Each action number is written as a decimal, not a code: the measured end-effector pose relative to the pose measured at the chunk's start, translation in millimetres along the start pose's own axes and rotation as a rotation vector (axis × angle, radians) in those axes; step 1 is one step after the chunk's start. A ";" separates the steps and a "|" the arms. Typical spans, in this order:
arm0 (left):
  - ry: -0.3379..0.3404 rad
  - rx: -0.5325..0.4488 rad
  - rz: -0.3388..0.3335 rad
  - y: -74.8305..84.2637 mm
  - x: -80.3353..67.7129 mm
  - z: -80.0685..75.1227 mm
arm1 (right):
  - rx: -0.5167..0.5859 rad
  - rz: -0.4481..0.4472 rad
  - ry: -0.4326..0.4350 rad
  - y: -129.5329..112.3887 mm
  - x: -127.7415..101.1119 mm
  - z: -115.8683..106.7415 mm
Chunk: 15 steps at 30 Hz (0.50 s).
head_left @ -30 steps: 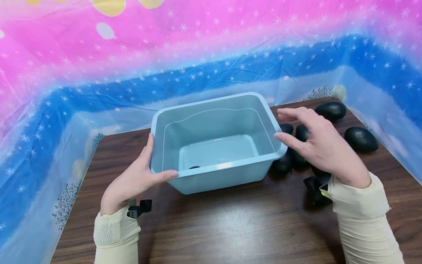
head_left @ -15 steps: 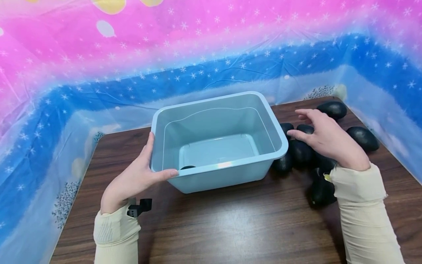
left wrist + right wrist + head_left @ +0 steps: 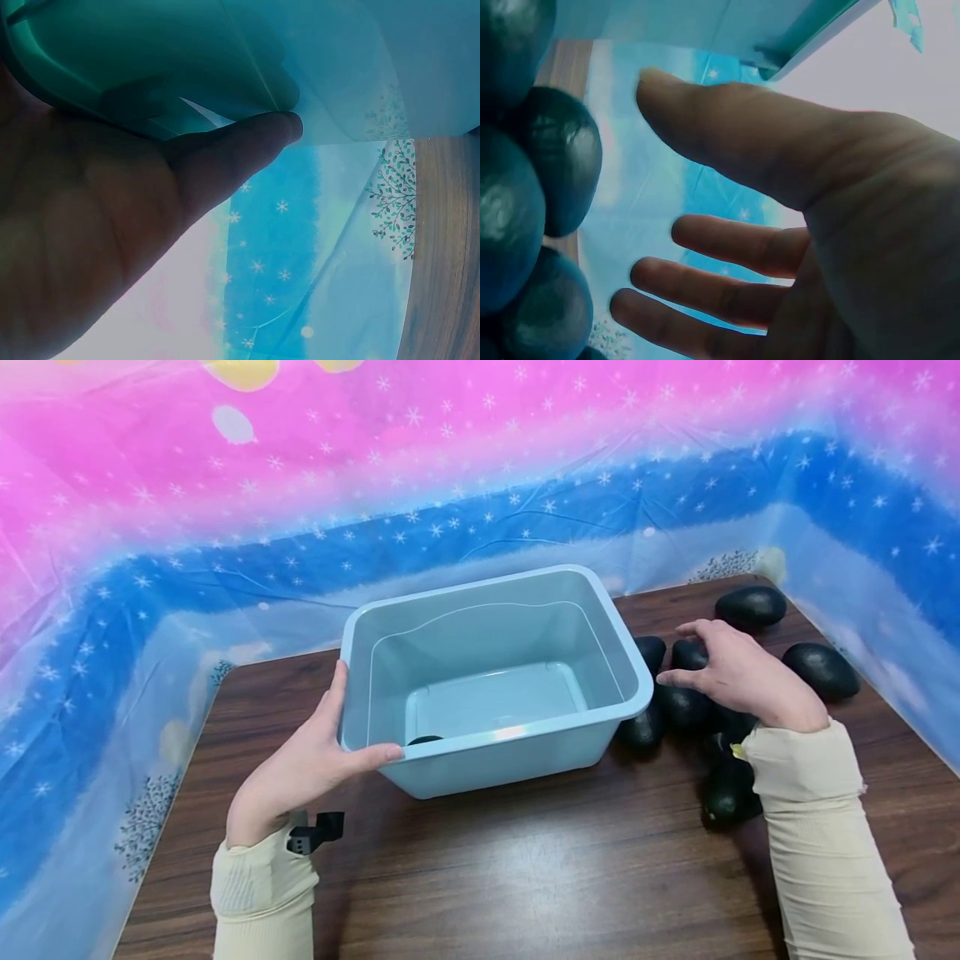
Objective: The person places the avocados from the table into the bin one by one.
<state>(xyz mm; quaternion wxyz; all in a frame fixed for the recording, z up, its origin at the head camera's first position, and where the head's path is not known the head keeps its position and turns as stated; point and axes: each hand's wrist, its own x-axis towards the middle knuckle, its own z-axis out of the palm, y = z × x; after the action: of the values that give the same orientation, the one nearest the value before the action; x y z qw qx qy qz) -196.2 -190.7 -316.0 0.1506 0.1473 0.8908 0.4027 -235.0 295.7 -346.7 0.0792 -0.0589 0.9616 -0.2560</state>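
A light blue plastic tub (image 3: 487, 756) stands on the table, a dark avocado (image 3: 425, 740) just showing inside behind its front wall. My left hand (image 3: 311, 747) holds the tub's front left corner, thumb on the front rim and fingers along the left side. In the left wrist view, one digit (image 3: 240, 154) lies against the tub's wall. My right hand (image 3: 750, 678) hovers at a cluster of dark avocados (image 3: 684, 708) right of the tub. The right wrist view shows its thumb and fingers spread with nothing between them, close to several avocados (image 3: 559, 157).
Two avocados lie apart on the right, one (image 3: 750, 606) near the back corner and one (image 3: 821, 671) by the edge. Another avocado (image 3: 727, 793) rests beside the right sleeve. A patterned cloth (image 3: 420, 531) stands behind the brown wooden table (image 3: 540, 877).
My right hand has left the tub's right rim and moved right and down toward the avocados. The left hand keeps its place, and the avocado inside has shifted slightly left.
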 end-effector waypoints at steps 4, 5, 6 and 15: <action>0.002 -0.006 0.004 0.3 0.5 -0.5 | -0.012 0.031 -0.034 5.3 0.2 1.4; 0.001 -0.005 0.003 0.3 0.5 -0.6 | -0.016 0.032 -0.041 5.8 0.5 2.3; -0.001 -0.008 0.002 0.5 0.5 -0.6 | -0.020 0.032 -0.046 6.2 0.7 3.1; 0.013 -0.025 0.008 2.2 -0.2 1.6 | -0.049 0.038 -0.085 9.9 4.6 10.1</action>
<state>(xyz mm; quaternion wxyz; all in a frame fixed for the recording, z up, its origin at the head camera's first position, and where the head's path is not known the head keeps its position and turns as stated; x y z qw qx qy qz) -195.1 -188.3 -315.4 0.1451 0.1464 0.8859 0.4155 -238.3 298.6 -360.9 0.1233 -0.0533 0.9643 -0.2281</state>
